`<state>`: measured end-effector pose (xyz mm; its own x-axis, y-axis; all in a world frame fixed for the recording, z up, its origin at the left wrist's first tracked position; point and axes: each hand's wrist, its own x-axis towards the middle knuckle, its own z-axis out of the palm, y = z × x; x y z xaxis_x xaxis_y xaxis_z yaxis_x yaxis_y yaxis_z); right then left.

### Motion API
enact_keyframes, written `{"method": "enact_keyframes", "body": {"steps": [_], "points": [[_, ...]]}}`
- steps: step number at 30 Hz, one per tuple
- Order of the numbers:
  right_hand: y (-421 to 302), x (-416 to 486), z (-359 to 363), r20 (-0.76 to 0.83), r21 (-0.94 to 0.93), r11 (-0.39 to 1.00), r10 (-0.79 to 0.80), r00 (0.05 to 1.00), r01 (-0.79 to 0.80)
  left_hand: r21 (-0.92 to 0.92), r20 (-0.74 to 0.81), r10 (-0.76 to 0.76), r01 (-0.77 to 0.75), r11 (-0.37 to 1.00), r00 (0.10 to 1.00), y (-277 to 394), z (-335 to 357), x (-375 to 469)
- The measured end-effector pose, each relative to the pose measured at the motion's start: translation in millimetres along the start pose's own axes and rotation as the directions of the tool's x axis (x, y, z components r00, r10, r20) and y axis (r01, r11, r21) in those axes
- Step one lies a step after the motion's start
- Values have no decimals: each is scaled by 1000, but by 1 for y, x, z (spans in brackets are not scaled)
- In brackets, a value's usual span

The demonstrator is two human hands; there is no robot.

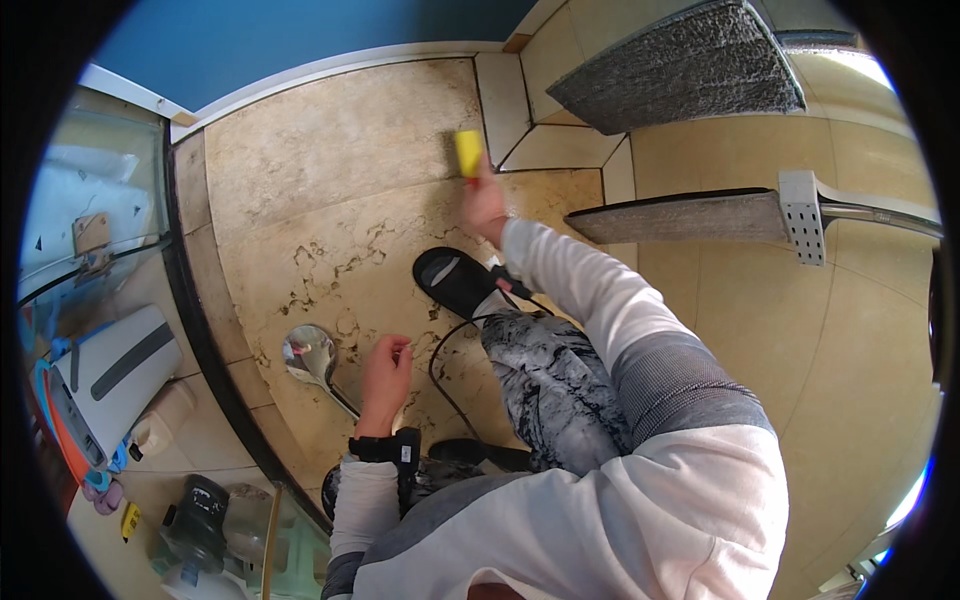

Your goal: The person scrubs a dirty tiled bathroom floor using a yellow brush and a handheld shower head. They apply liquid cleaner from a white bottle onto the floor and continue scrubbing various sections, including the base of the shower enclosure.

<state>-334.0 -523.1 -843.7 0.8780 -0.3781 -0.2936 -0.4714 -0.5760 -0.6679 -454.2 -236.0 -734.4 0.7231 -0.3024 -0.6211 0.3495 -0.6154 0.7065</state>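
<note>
My right hand (485, 204) is stretched out over the stained tan tile floor (337, 142), closed on a yellow tool with a red part (469, 154), its exact kind blurred. The tool is close to the pale edging tiles near the corner. Nearer my body, my left hand (387, 379) hovers with its fingers curled and nothing visible in it. Left of that hand a shiny metal ladle (309, 354) lies on the floor, its bowl away from me. Part of its handle is hidden behind my left wrist.
A black slipper (454, 283) is on my foot beside a dark cable (435, 360). Grey textured pads (682, 67) stand out at the right. A dark door track (217, 322), a grey-white plastic container (124, 382) and bottles are at the left. A blue panel (315, 37) borders the far side.
</note>
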Motion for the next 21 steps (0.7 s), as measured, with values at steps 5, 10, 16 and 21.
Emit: {"method": "enact_keyframes", "body": {"steps": [5, 10, 16, 21], "points": [[87, 13, -92, -369, 191, 933, 356, 859, -305, -29, 10, -14, 14, 999, 1000, -19, -5, -4], [154, 34, -139, -414, 374, 777, 628, 659, -506, -80, 15, -35, 36, 996, 999, -37, -7, -6], [86, 36, -50, -57, 726, 521, 696, 716, -449, -66, -57, -24, 20, 998, 998, -37, -10, -4], [-6, 10, 15, 59, -65, 988, 145, 988, -141, -93, -103, -18, 9, 996, 995, -37, -11, -4]]}}
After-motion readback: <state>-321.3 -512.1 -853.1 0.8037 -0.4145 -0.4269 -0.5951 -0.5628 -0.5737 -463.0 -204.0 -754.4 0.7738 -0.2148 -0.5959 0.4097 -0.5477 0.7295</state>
